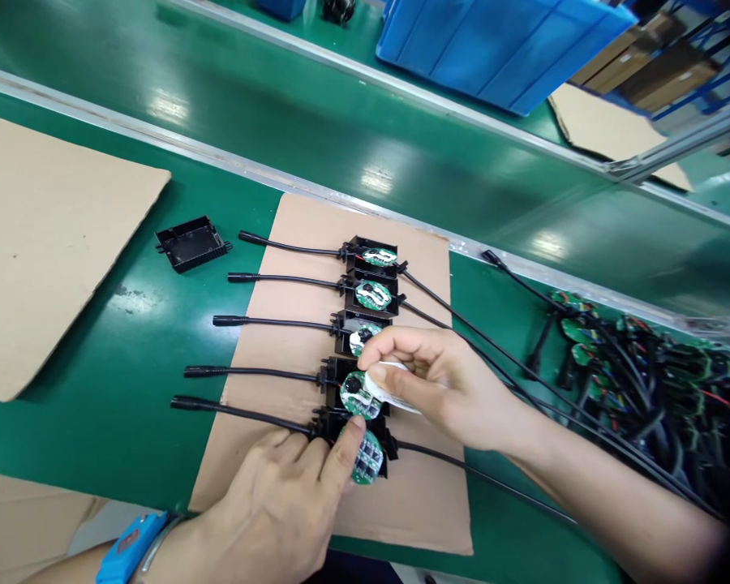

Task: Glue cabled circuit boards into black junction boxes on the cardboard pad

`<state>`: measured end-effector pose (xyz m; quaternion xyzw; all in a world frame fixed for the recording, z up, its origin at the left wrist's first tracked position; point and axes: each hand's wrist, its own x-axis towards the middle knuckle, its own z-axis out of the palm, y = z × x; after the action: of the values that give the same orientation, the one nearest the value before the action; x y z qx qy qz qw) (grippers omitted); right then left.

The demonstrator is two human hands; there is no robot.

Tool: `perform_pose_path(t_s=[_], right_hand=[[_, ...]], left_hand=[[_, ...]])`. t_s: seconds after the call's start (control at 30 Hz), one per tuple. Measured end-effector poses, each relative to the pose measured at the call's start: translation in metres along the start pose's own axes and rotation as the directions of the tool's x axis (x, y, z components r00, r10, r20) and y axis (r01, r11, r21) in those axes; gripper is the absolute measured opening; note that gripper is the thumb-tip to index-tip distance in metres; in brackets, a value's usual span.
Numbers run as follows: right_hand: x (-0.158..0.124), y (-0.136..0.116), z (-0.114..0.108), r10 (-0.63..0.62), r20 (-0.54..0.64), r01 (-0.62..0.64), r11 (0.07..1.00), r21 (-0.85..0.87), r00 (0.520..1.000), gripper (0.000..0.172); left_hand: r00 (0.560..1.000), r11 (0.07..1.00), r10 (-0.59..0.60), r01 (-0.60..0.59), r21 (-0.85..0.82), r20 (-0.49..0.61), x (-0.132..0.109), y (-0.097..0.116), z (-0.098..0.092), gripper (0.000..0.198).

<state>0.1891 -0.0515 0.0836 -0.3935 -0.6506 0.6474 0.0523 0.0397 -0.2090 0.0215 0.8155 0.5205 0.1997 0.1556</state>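
Note:
Several black plastic housings [365,302] stand in a column on a cardboard sheet [414,511], each with a round green circuit board and black cables. White paste lies on the upper boards, such as this circuit board [373,296]. My right hand [456,389] pinches a flat white piece [401,396] against the second-nearest circuit board [354,396]; its exact kind is unclear. My left hand [280,495] rests by the nearest housing. Its index finger is stretched out to the lower edge of that same board, above the nearest circuit board [370,461], which shows dark components and no visible paste.
An empty black housing [193,243] sits to the left, beside a large cardboard sheet [54,243]. At right lies a heap of wired circuit boards [645,381]. A metal rail [231,172] runs behind, with a blue bin [499,49] beyond it.

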Motion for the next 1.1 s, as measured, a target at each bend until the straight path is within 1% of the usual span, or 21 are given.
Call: perform_pose_path(t_s=[0.17,0.23,0.3,0.37,0.43,0.5,0.57,0.67,0.73,0.8,0.93,1.03,1.1], right_hand=[[-0.013,0.002,0.004,0.018,-0.009,-0.018,0.999,0.048,1.0,0.015],[-0.016,0.004,0.006,0.011,-0.016,-0.01,0.998,0.063,1.0,0.015],[-0.017,0.005,0.007,0.004,-0.029,-0.002,0.998,0.057,1.0,0.015],[-0.018,0.005,0.008,0.001,-0.036,0.001,0.999,0.049,0.999,0.015],[-0.018,0.005,0.008,0.008,-0.04,-0.007,0.999,0.047,0.999,0.015],[-0.018,0.004,0.007,0.013,-0.038,-0.011,0.999,0.05,0.999,0.015],[-0.019,0.005,0.007,0.012,-0.037,-0.01,0.998,0.065,0.999,0.014],[-0.02,0.007,0.006,0.01,-0.047,-0.005,0.996,0.092,0.999,0.012],[-0.019,0.008,0.005,-0.002,-0.06,0.009,0.995,0.102,0.998,0.011],[-0.018,0.007,0.005,-0.018,-0.069,0.025,0.994,0.107,0.997,0.01],[-0.015,0.003,0.004,-0.011,-0.086,0.021,0.992,0.126,0.996,0.011],[-0.016,0.003,0.005,0.026,-0.085,-0.011,0.986,0.164,0.996,0.012],[-0.016,0.004,0.006,0.043,-0.096,-0.024,0.982,0.188,0.994,0.014]], left_hand=[[1.0,0.999,-0.006,0.007,-0.048,0.017,0.002,-0.001,-0.003,0.054],[1.0,0.992,-0.022,0.023,-0.125,0.013,0.002,-0.001,-0.007,0.052],[0.995,0.957,-0.099,0.101,-0.274,0.02,0.003,-0.002,-0.016,0.048],[0.971,0.858,-0.221,0.236,-0.455,0.088,0.009,-0.003,-0.03,0.041],[0.927,0.725,-0.313,0.374,-0.578,0.207,0.021,-0.005,-0.046,0.034],[0.886,0.624,-0.343,0.463,-0.629,0.313,0.037,-0.01,-0.059,0.03],[0.858,0.542,-0.338,0.513,-0.665,0.387,0.054,-0.015,-0.065,0.026],[0.824,0.399,-0.282,0.567,-0.72,0.492,0.076,-0.023,-0.062,0.022],[0.785,0.31,-0.25,0.62,-0.721,0.567,0.087,-0.028,-0.058,0.021],[0.748,0.251,-0.235,0.664,-0.705,0.621,0.095,-0.031,-0.058,0.016],[0.707,0.122,-0.198,0.705,-0.698,0.679,0.104,-0.033,-0.061,0.005],[0.671,0.011,-0.201,0.73,-0.683,0.714,0.106,-0.032,-0.06,0.009],[0.657,-0.039,-0.215,0.734,-0.678,0.723,0.106,-0.032,-0.057,0.011]])
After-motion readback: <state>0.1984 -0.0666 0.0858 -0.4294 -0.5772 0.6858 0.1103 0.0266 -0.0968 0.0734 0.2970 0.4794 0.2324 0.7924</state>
